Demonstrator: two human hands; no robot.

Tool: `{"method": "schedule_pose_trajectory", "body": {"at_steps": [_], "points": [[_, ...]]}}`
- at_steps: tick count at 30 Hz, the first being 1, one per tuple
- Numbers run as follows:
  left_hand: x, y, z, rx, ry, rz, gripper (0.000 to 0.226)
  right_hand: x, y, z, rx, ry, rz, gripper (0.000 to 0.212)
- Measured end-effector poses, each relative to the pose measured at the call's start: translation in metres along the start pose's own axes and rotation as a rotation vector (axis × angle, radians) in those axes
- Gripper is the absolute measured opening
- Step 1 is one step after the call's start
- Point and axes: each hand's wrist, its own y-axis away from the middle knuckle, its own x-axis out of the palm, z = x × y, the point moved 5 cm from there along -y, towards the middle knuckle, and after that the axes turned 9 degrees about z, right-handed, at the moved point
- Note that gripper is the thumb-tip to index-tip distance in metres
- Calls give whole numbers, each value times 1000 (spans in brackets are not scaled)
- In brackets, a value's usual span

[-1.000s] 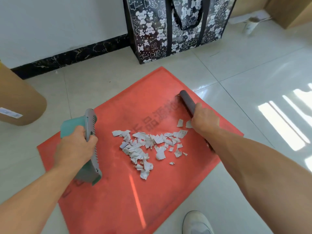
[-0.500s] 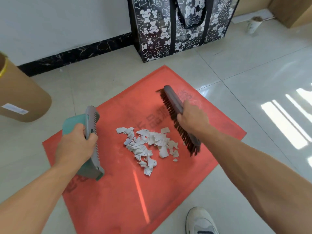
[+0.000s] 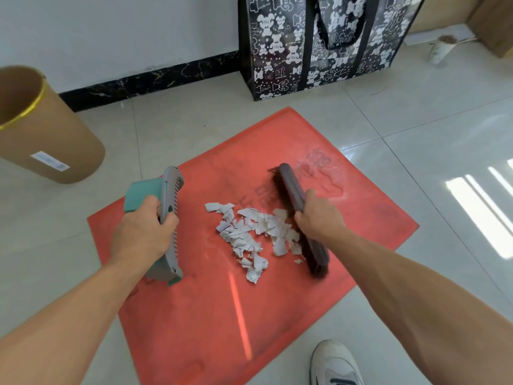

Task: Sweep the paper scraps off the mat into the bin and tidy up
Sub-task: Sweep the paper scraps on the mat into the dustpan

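Note:
A red mat lies on the tiled floor. A heap of white paper scraps sits near its middle. My right hand grips a long dark brush, whose bristles touch the right side of the heap. My left hand holds a teal and grey dustpan by its handle, standing on its edge on the mat's left side, a little apart from the scraps. A brown cardboard bin with a gold rim stands on the floor at the left.
A black bag with white bear prints stands against the wall behind the mat. A white cup sits on the floor at the far right. My white shoe is just off the mat's near edge.
The brush has swept leftward across the mat, pushing the scraps into a tighter heap toward the dustpan. The dustpan has stayed where it was.

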Motion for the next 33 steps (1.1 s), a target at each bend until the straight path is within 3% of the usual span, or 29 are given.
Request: {"method": "schedule_pose_trajectory", "body": {"at_steps": [6,9,13,21,25,30,33], "points": [[-5,-1,9,-18,34,-12,29,-26,-4,9,-33,-19,-68,27],[-9,-1,14,-23,62,-33,28,-43,-7,-7,29,25,-122,29],[-11,2,15,-10,91,-48,27,-33,-3,-22,114,133,-68,33],[-9,-1,16,-16,72,-42,30,17,7,26,-52,79,26,23],[-8,-2,15,-32,50,-27,29,-9,8,32,-87,26,-55,22],[-7,-4,14,-23,47,-22,28,-56,2,-6,65,50,-204,19],[-7,-3,12,-20,43,-15,28,-56,0,-41,192,121,-159,20]]}}
